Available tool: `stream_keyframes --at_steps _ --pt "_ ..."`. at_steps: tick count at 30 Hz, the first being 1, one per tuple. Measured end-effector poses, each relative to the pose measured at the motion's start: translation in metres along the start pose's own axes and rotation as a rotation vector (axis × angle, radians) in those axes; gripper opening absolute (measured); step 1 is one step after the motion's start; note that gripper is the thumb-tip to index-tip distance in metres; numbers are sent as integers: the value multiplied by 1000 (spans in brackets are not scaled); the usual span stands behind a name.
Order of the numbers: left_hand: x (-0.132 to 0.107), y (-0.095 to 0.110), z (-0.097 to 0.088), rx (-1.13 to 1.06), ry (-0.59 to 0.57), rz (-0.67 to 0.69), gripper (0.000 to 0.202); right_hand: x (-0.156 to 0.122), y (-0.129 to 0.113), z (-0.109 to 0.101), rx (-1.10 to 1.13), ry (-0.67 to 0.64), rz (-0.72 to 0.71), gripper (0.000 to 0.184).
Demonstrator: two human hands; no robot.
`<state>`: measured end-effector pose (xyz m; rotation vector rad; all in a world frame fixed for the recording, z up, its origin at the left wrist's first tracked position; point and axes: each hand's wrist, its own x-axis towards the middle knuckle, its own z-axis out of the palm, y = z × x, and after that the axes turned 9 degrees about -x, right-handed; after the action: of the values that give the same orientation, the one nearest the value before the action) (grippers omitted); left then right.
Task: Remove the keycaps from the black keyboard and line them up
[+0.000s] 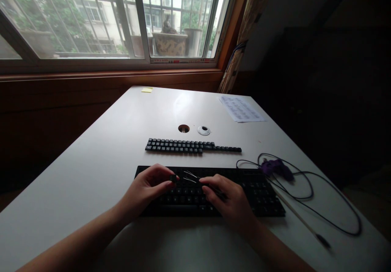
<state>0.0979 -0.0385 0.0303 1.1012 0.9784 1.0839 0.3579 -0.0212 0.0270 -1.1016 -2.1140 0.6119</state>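
Note:
Over the left half of a black keyboard [258, 188], my left hand [152, 182] pinches a small black keycap [173, 178] between thumb and fingertips. My right hand [224, 190] is closed around the handle of a keycap puller [191, 177], its thin wire prongs pointing left toward the keycap. A small gap separates the prongs from the keycap. Both hands hide parts of the keyboard. Just behind it, loose black keycaps [174, 145] lie in neat rows on the white table.
The white table [82, 174] has a round cable hole [183, 128] with its cover [203, 130] beside it. A black cable [332, 223], a purple cloth [276, 169] and a thin brush-like stick [301, 219] lie right. Printed sheets [242, 109] and a yellow note [147, 89] lie farther back.

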Motion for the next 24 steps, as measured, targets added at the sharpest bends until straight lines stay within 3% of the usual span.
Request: stream_keyframes --at_steps 8,12,15,18,20,24 --pt "-1 -1 0 -61 -45 -12 19 -2 8 -13 -49 110 -99 6" --pt "-2 -1 0 -46 -55 -19 19 -4 16 -34 -254 343 -139 15" --pt "-2 0 -1 11 -65 9 20 -3 28 -58 -469 566 -83 25" --pt "-1 0 -1 74 -75 76 18 -1 50 -85 -644 656 6 25" --pt "-1 1 -1 92 -68 101 17 -1 72 -102 -747 606 76 28" --pt "-2 2 -1 105 -60 90 16 -9 119 -124 -825 234 218 35"
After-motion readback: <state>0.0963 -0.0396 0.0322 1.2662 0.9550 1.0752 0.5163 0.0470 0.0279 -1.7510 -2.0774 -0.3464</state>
